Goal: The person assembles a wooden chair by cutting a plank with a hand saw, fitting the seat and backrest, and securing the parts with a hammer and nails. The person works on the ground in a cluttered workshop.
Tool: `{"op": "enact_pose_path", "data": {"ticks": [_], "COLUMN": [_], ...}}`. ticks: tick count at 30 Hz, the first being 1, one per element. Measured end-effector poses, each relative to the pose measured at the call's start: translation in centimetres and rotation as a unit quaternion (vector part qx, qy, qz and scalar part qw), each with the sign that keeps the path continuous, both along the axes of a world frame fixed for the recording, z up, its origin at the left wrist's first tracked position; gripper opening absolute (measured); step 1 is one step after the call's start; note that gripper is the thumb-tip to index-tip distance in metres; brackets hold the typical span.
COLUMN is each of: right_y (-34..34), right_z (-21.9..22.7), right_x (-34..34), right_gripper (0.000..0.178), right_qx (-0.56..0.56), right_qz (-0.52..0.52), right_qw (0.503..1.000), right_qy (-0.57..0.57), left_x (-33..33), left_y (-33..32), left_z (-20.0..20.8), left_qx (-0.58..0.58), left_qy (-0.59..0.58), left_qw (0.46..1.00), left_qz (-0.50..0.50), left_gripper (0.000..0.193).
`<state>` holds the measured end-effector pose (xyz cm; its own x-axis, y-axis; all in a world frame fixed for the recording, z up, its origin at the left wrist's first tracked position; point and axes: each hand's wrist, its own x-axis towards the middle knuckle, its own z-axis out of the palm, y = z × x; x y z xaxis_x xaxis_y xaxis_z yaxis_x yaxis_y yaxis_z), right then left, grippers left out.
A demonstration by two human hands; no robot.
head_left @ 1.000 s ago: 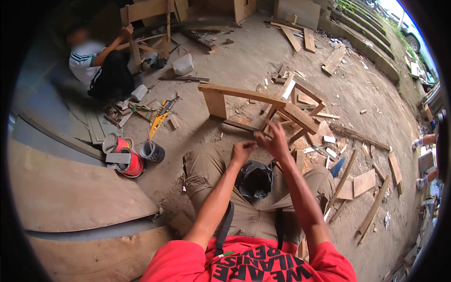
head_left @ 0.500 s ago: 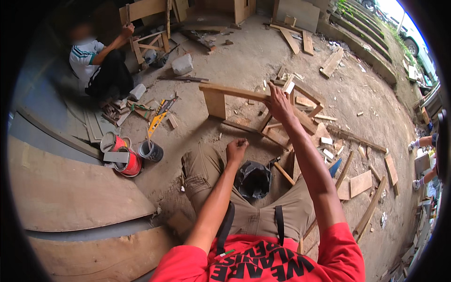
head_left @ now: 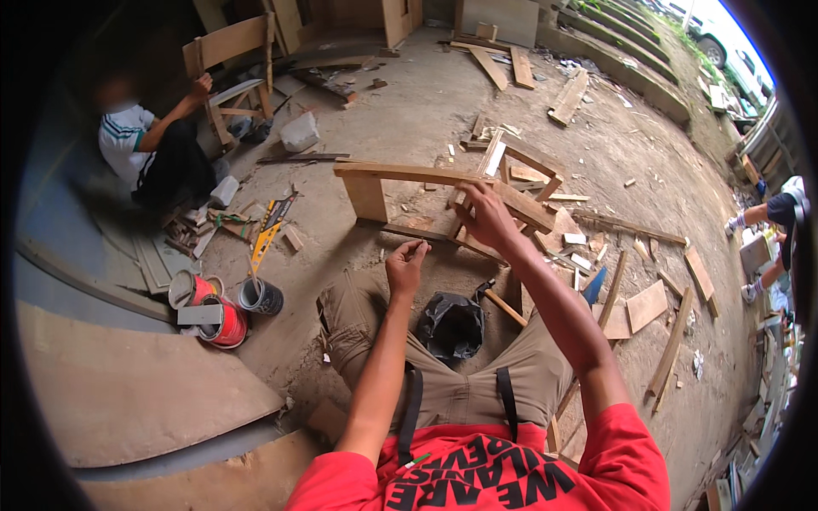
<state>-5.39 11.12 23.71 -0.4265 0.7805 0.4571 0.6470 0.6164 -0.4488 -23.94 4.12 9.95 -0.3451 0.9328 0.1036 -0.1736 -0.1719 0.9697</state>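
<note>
A wooden frame made of strips and a flat end board stands on the ground in front of my knees. My right hand is closed at its upper rail, fingertips against the wood. My left hand is held above my left thigh, its thumb and fingertips pinched together; whatever is between them is too small to make out. Between my legs sits a black plastic bag, its mouth open. Beside it lies a hammer with a wooden handle, partly behind my right forearm.
Paint cans and a dark can holding a yellow handsaw stand at left. Curved plywood lies nearer. Scrap boards litter the right. A co-worker sits far left by a wooden chair.
The view has shifted a little. My right hand has drawn back toward me and left along the rail, fingers now more bent. My left hand stays pinched, slightly further left.
</note>
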Motion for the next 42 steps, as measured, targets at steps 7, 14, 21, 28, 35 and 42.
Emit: {"op": "enact_pose_path", "data": {"ticks": [7, 14, 21, 28, 35, 42], "right_y": [-4.5, -3.1, 3.8, 6.9, 7.4, 6.0], "right_z": [-6.5, -4.9, -3.7, -6.9, -8.1, -8.2], "right_x": [2.0, 2.6, 9.1, 8.6, 8.3, 9.5], "right_gripper": [0.017, 0.011, 0.013, 0.017, 0.019, 0.016], "right_qx": [-0.153, -0.149, -0.034, -0.035, -0.012, -0.056], "right_qz": [0.047, -0.011, -0.177, -0.207, -0.228, -0.205], "right_qw": [0.972, 0.947, 0.914, 0.923, 0.919, 0.909], "right_qy": [0.172, 0.284, 0.362, 0.322, 0.322, 0.358], "left_x": [3.1, 3.6, 3.6, 5.6, 5.2, 5.9], "left_y": [-0.8, 2.5, 12.4, 14.2, 15.3, 13.9], "left_z": [2.7, 6.8, 12.7, 10.1, 8.4, 10.7], "left_qx": [-0.071, 0.146, 0.214, 0.070, 0.129, 0.101], "left_qy": [0.194, 0.344, 0.616, 0.660, 0.651, 0.679], "left_qw": [0.975, 0.925, 0.757, 0.737, 0.748, 0.722], "left_qz": [-0.084, -0.070, -0.044, -0.124, -0.026, -0.083], "left_gripper": [0.025, 0.025, 0.053, 0.055, 0.061, 0.054]}}
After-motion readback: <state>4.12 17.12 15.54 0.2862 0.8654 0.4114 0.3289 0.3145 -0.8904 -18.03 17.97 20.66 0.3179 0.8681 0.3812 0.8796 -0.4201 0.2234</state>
